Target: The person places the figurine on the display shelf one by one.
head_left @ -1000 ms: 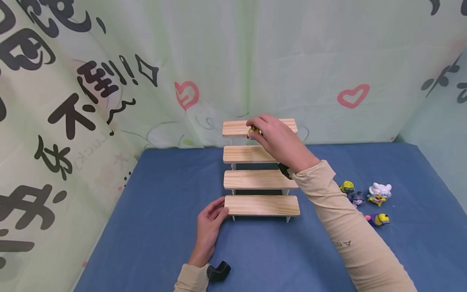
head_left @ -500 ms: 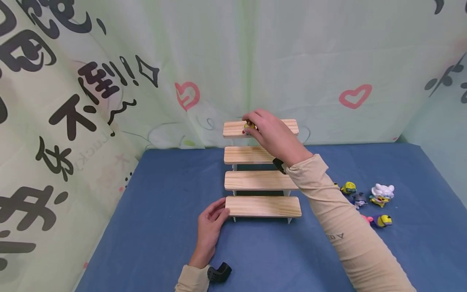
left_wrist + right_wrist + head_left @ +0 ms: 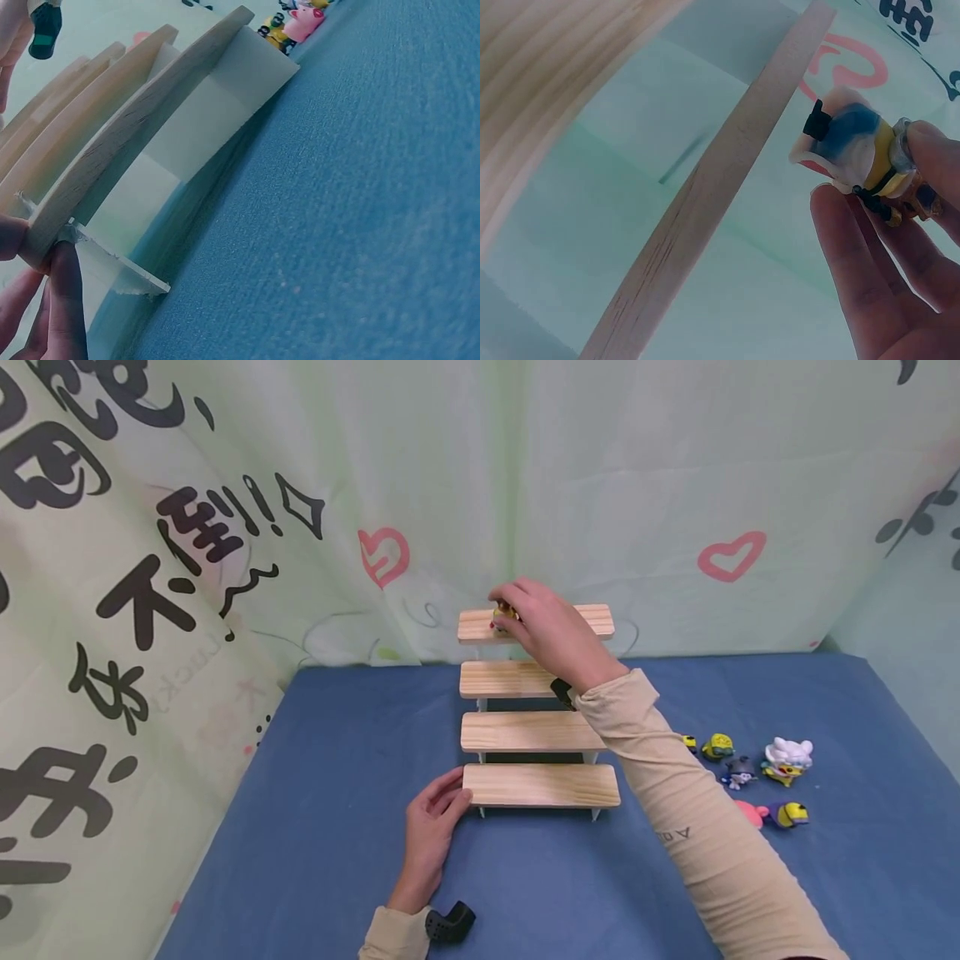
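Observation:
A stepped display stand with wooden shelves and pale supports fills the middle of the head view. My left hand (image 3: 431, 831) holds the left end of its lowest shelf (image 3: 540, 786), thumb on top and fingers beneath, as the left wrist view shows. My right hand (image 3: 555, 631) pinches a small toy figurine (image 3: 874, 150), yellow, blue and white, between thumb and fingers. In the head view that figurine overlaps the left part of the top shelf (image 3: 594, 622); whether it touches the wood I cannot tell. My fingers cover part of it.
Several toys lie on the blue cloth (image 3: 360, 760) at the right: a white-topped figure (image 3: 787, 760), a yellow one (image 3: 717, 746), a grey one (image 3: 739, 772), a purple-and-yellow one (image 3: 789, 814) and a pink one (image 3: 752, 812) partly behind my sleeve. A printed curtain (image 3: 615, 485) hangs behind.
My right hand has moved left and slightly up along the top shelf with the figurine, reaching its left part. The left hand has stayed on the lowest shelf.

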A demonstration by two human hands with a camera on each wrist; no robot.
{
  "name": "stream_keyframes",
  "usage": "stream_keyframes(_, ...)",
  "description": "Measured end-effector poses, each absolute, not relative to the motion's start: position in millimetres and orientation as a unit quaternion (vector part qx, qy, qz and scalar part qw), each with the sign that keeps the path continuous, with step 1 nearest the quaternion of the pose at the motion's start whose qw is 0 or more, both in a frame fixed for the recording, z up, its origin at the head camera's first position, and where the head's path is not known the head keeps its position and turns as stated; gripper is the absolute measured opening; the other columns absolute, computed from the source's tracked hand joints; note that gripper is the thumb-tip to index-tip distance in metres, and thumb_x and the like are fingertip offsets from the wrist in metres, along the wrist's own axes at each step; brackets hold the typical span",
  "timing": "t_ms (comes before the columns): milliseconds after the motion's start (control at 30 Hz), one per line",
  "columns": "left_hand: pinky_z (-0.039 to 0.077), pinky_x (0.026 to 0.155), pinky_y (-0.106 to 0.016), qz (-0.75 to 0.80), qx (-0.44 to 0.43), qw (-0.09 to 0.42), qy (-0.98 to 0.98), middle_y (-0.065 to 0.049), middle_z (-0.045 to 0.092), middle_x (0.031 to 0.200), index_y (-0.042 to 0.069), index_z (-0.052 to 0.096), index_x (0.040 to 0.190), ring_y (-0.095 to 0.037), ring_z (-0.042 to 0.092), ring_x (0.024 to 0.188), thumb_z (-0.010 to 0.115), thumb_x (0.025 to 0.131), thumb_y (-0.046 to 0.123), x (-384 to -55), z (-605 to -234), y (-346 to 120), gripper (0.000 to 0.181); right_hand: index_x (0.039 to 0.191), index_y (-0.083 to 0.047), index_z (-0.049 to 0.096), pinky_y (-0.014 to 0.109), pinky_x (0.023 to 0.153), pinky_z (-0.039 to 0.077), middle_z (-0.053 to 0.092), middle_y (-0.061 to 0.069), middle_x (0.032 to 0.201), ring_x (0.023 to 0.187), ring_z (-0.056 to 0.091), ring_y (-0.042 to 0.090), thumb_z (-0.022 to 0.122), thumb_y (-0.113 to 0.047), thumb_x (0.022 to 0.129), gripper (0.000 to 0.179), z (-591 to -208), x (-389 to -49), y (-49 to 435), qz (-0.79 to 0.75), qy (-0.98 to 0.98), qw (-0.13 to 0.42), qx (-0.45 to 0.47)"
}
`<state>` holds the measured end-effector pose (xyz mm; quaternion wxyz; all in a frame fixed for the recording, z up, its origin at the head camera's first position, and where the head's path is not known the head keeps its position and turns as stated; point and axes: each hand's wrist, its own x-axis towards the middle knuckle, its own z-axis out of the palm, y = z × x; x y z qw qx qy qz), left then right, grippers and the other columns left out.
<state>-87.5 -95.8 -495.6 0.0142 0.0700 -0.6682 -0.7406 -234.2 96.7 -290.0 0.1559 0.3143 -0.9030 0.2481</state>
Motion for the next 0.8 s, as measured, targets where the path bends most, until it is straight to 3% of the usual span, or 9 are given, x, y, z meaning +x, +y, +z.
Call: stream_keyframes(800, 0.058, 0.087, -0.024, -0.748, 0.067, 0.013, -0.661, -0.015, 0.064, 0.126, 0.006, 0.062, 0.131, -0.015, 0.068, 0.102, 0.074, 0.09, 0.016, -89, -496, -96, 0.044, 0.128, -0.004, 0.061, 0.037, 0.083, 0.053, 0.062, 0.013, 0.107, 0.095, 0.059, 0.026, 0.064, -0.015, 0.098, 0.032, -294, -251, 90, 0.217, -0.912, 0.153, 0.313)
